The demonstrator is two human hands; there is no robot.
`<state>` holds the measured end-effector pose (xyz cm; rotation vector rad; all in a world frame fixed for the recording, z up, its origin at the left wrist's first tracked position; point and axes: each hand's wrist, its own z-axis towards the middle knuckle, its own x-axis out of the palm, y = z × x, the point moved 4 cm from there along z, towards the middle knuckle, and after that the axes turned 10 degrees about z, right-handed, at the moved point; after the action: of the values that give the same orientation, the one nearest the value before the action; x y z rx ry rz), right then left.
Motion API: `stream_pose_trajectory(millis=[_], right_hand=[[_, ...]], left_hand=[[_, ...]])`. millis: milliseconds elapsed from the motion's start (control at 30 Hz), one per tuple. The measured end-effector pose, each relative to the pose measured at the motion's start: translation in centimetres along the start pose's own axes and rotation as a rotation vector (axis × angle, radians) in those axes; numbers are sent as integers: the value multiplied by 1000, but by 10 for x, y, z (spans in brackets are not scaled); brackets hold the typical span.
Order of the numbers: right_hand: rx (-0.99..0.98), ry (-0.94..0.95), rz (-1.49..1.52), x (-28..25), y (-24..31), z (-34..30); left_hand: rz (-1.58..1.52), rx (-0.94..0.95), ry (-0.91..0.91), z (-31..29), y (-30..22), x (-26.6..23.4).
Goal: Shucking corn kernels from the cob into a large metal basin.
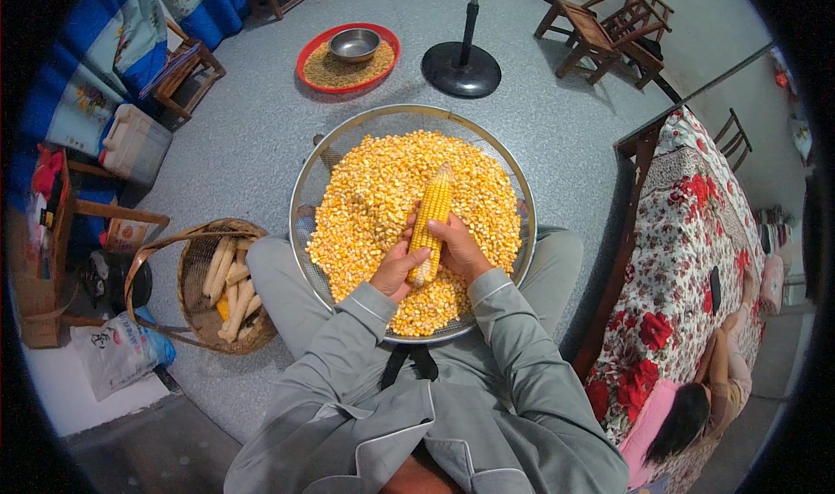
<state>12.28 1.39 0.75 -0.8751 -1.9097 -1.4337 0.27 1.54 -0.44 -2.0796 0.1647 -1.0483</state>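
An ear of corn (432, 220), yellow and still covered in kernels, is held tilted between both hands. My left hand (401, 266) grips its lower left side, thumb across the kernels. On the other side my right hand (461, 246) wraps its fingers round it, with the thumb on the front. Beneath them, a round sieve (298, 224) with a metal rim rests on my lap. A heap of loose corn kernels (365, 194) fills most of it, partly hidden behind my hands.
To my left stands a wicker basket (193, 281) with several bare corn cobs (228, 272). Ahead are a red tray (306, 70) of grain with a metal bowl (355, 43), and a black stand base (461, 70). A person (718, 381) lies on the flowered bed (657, 259) at right.
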Motion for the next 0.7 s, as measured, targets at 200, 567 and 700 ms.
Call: stream_pose_trajectory(millis=[200,567,700], right_hand=[[25,29,-15,3,0,1],[45,4,-87,-6,-3,2],[28,-10,-61,-2,-3,3]], left_hand=[[62,-12,-35,1,6,-4],[12,-87,-80,1,1,-1],[68,-10,-48,4,7,-6]])
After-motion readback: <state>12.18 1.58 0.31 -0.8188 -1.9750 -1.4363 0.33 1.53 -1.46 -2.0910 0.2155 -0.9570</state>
